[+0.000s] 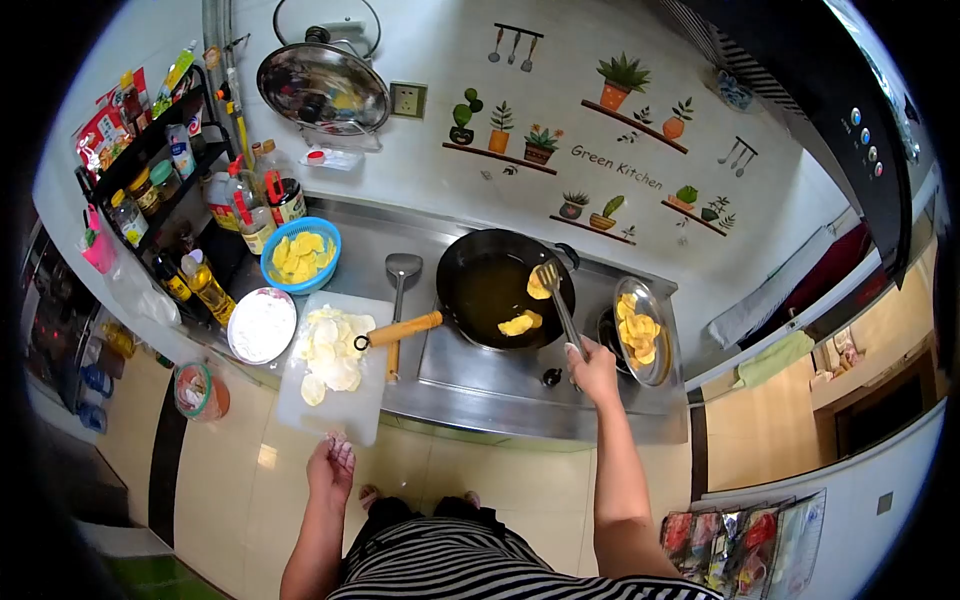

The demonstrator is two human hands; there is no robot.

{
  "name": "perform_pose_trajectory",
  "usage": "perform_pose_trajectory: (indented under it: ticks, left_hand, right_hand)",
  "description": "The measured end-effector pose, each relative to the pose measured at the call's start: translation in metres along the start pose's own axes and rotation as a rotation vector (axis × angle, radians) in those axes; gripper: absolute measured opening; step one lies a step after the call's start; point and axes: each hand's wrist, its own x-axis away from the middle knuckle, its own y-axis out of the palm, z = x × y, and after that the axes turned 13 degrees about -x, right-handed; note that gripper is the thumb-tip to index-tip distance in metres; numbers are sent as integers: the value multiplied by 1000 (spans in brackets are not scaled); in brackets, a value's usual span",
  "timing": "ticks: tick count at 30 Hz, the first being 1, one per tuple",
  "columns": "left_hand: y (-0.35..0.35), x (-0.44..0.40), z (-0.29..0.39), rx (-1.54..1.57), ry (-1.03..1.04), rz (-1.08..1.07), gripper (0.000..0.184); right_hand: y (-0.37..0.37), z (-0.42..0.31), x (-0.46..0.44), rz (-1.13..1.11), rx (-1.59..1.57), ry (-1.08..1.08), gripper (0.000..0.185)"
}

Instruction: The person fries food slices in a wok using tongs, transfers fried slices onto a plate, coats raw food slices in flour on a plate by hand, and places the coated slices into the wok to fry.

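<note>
My right hand grips metal tongs whose slotted end reaches over the black wok. A yellow slice is at the tongs' tip. Another yellow, coated-looking piece lies in the oil in the wok. My left hand hangs low in front of the counter, palm up, fingers loosely curled and dusted white, with nothing visible in it. Nearest to it is the white cutting board, bearing pale thin slices. The wok's wooden handle points left over the board's edge.
An oval metal plate with fried yellow slices stands right of the wok. At left are a bowl of white powder, a blue basket of yellow slices, and bottles. A metal spatula lies beside the board. A range hood overhangs at right.
</note>
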Motion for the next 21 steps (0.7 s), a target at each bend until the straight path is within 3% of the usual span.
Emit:
perform_pose_trajectory:
  ticks: [5, 9, 11, 16, 19, 21]
  left_hand:
    - [9, -1, -3, -18, 0, -35, 16]
    - [18, 2, -9, -35, -5, -28, 17]
    - [26, 2, -10, -30, -19, -15, 18]
    - [33, 0, -18, -42, -19, -32, 20]
    - [39, 2, -22, -66, -33, -16, 20]
    - [47, -3, -23, -53, -36, -6, 20]
  right_hand:
    - [-6, 9, -1, 49, 126, -6, 32]
    - [-21, 8, 1, -79, -249, 212, 35]
    - [-13, 28, -8, 77, 219, -16, 38]
    - [-22, 34, -13, 37, -162, 16, 41]
    - [-27, 30, -18, 27, 106, 9, 38]
    - [-33, 28, -24, -6, -3, 63, 34]
